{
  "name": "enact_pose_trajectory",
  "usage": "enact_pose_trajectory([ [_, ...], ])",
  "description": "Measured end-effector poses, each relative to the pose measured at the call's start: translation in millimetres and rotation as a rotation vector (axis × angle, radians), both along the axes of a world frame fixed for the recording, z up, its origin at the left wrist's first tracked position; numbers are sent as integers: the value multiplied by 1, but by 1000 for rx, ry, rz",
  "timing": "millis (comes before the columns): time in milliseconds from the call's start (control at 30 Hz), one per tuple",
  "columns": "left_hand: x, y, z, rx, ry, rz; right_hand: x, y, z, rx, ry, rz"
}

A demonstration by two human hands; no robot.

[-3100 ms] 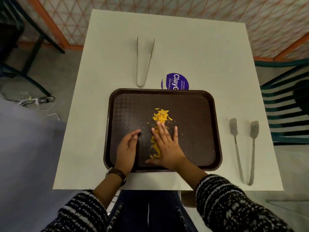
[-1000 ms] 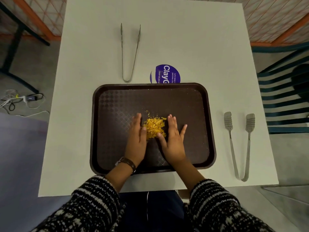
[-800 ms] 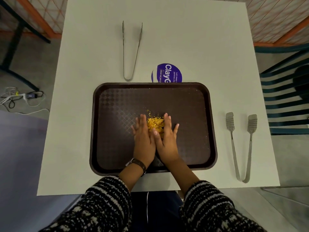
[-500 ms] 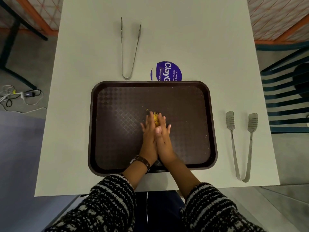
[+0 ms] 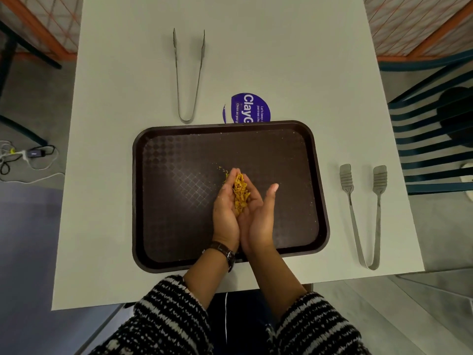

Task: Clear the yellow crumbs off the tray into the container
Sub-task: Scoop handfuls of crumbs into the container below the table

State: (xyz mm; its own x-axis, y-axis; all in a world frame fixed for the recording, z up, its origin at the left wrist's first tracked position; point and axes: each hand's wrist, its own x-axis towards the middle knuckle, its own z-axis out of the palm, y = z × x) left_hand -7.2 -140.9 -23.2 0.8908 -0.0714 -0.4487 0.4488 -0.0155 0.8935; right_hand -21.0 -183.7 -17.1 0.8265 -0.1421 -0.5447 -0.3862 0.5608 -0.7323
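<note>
A dark brown tray (image 5: pixel 179 201) lies on the white table (image 5: pixel 281 60) in front of me. My left hand (image 5: pixel 225 213) and my right hand (image 5: pixel 258 216) are cupped together, palms up, just above the tray's middle. A heap of yellow crumbs (image 5: pixel 240 192) rests in the hollow between both palms. A few tiny loose crumbs (image 5: pixel 222 169) lie on the tray just beyond my fingertips. No container is in view.
Slim metal tongs (image 5: pixel 189 75) lie beyond the tray's far left corner. Wider tongs (image 5: pixel 363 213) lie right of the tray. A purple round sticker (image 5: pixel 250 108) peeks from under the tray's far edge. A striped chair (image 5: pixel 435 129) stands at the right.
My hands swept the scattered crumbs into one heap, pressed together around it, and have now turned palms up and lifted the heap off the tray.
</note>
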Motion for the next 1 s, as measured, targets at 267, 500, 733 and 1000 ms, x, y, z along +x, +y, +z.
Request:
enact_pose_trajectory([
  [267,4,11,20,-565,134,189,-6,2,15,205,-33,-225],
  [500,-25,2,33,-635,106,164,-34,-4,23,262,-65,-279],
  [733,-100,-38,39,-636,110,110,-110,-41,24,211,-88,-314],
  [1000,-252,-106,17,-692,167,144,-262,-107,4,177,-49,-359],
])
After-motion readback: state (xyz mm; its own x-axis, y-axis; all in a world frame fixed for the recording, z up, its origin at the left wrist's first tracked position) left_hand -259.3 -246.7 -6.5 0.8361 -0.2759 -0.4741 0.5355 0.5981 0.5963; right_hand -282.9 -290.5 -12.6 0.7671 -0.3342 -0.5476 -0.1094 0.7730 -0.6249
